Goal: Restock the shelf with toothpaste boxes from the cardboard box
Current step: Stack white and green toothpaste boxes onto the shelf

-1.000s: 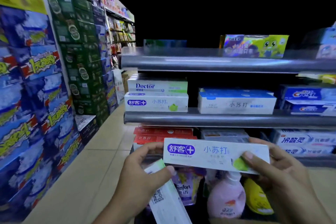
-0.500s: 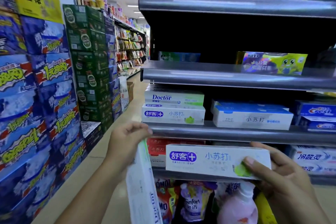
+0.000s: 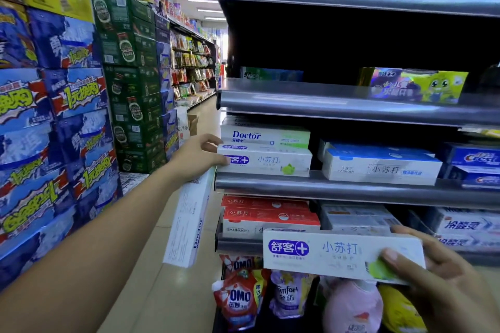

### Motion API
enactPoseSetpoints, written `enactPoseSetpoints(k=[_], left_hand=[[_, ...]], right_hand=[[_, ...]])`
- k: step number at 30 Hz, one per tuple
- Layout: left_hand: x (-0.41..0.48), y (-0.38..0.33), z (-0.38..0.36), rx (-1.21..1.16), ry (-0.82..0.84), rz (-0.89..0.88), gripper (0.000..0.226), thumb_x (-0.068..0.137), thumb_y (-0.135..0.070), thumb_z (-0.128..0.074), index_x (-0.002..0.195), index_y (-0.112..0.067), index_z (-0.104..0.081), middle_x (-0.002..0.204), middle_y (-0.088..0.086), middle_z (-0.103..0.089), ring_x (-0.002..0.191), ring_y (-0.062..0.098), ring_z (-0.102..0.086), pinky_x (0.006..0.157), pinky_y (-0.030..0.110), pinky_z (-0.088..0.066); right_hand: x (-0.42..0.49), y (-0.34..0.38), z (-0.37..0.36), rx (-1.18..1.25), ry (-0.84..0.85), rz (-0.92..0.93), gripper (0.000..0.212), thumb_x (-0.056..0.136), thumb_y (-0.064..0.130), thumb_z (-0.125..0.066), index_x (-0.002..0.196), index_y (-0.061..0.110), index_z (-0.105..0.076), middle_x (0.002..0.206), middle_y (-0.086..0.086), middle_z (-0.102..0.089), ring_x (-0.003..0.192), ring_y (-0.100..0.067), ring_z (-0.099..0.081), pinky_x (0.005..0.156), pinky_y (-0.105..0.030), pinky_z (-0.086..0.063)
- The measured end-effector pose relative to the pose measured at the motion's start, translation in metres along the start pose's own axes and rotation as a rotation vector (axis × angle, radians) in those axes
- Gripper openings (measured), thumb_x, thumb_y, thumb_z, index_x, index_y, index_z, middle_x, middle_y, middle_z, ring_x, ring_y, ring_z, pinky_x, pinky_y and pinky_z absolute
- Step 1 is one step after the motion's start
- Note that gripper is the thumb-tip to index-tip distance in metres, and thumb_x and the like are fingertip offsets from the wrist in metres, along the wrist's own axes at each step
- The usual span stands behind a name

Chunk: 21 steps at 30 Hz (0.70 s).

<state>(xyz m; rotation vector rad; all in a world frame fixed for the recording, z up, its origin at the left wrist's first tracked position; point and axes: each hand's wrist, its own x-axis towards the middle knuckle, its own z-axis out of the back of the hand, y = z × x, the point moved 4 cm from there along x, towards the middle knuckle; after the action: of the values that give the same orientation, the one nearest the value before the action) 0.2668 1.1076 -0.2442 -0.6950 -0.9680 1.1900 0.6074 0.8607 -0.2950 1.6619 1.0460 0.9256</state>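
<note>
Left hand (image 3: 197,157): lower fingers curled round a long white cardboard "Doctor" toothpaste box (image 3: 189,222), which hangs end-down below the palm. The thumb touches a shelved white purple-logo carton (image 3: 266,163) at the left end of the grey metal middle shelf (image 3: 338,188).

Right hand (image 3: 438,281): pinches a matching white purple-logo toothpaste box (image 3: 332,253) by its right end, level, in front of the lower tiers.

Judgement: both held boxes are unplaced and the shelf is part-stocked. The cardboard box is not in view.
</note>
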Motion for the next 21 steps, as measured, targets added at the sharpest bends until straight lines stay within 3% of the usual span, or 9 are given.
enactPoseSetpoints(k=[4,7,10,13,17,19,21], left_hand=[[-0.001,0.003,0.006,-0.103,-0.041,0.005,0.041,0.072,-0.015,-0.090,0.107,-0.026,-0.072,0.102,0.005,-0.074,0.094,0.025,-0.072,0.088,0.046,-0.057],[-0.006,0.007,0.026,-0.251,-0.069,0.004,0.040,0.072,-0.005,-0.085,0.104,-0.024,-0.073,0.091,-0.005,-0.080,0.080,0.016,-0.077,0.075,0.034,-0.060],[-0.020,0.015,0.058,-0.340,-0.136,0.010,0.041,0.066,-0.009,-0.084,0.104,-0.022,-0.075,0.094,-0.003,-0.080,0.079,0.014,-0.077,0.066,0.027,-0.059],[-0.044,0.026,0.095,-0.412,-0.202,0.021,0.043,0.063,-0.016,-0.083,0.105,-0.019,-0.076,0.099,0.003,-0.080,0.082,0.019,-0.076,0.069,0.031,-0.059],[-0.090,0.034,0.122,-0.445,-0.244,0.025,0.028,0.077,-0.012,-0.074,0.103,-0.021,-0.077,0.098,0.003,-0.077,0.079,0.018,-0.073,0.071,0.036,-0.061],[-0.115,0.035,0.113,-0.442,-0.230,0.044,0.029,0.087,-0.009,-0.066,0.115,-0.015,-0.073,0.103,0.005,-0.076,0.078,0.015,-0.073,0.069,0.028,-0.063],[-0.138,0.033,0.088,-0.431,-0.177,0.072,0.033,0.090,-0.010,-0.063,0.123,-0.009,-0.067,0.105,0.008,-0.075,0.077,0.015,-0.072,0.064,0.022,-0.060]], right_hand=[[0.000,-0.005,0.015,-0.018,-0.045,0.006,0.048,0.064,-0.006,-0.072,0.110,0.008,-0.072,0.092,-0.028,-0.075,0.075,-0.033,-0.072,0.072,-0.038,-0.059],[0.002,-0.009,0.027,-0.022,-0.080,0.007,0.046,0.066,-0.006,-0.072,0.110,0.008,-0.073,0.095,-0.026,-0.076,0.078,-0.034,-0.073,0.077,-0.041,-0.058],[0.004,-0.009,0.038,-0.023,-0.099,0.035,0.045,0.065,-0.001,-0.074,0.107,0.012,-0.074,0.094,-0.023,-0.077,0.078,-0.034,-0.072,0.076,-0.039,-0.057],[0.006,-0.006,0.051,-0.009,-0.084,0.078,0.041,0.064,0.002,-0.074,0.103,0.017,-0.077,0.091,-0.020,-0.077,0.073,-0.028,-0.073,0.066,-0.032,-0.062],[0.007,0.001,0.074,0.027,-0.048,0.092,0.040,0.069,0.004,-0.072,0.108,0.015,-0.075,0.091,-0.019,-0.077,0.069,-0.026,-0.074,0.065,-0.035,-0.062],[0.005,0.009,0.088,0.002,-0.054,0.102,0.042,0.073,0.010,-0.072,0.115,0.013,-0.072,0.085,-0.015,-0.076,0.060,-0.021,-0.072,0.061,-0.034,-0.061],[0.003,0.018,0.103,-0.015,-0.083,0.120,0.043,0.075,0.012,-0.070,0.119,0.013,-0.070,0.088,-0.012,-0.077,0.066,-0.022,-0.074,0.062,-0.032,-0.061]])
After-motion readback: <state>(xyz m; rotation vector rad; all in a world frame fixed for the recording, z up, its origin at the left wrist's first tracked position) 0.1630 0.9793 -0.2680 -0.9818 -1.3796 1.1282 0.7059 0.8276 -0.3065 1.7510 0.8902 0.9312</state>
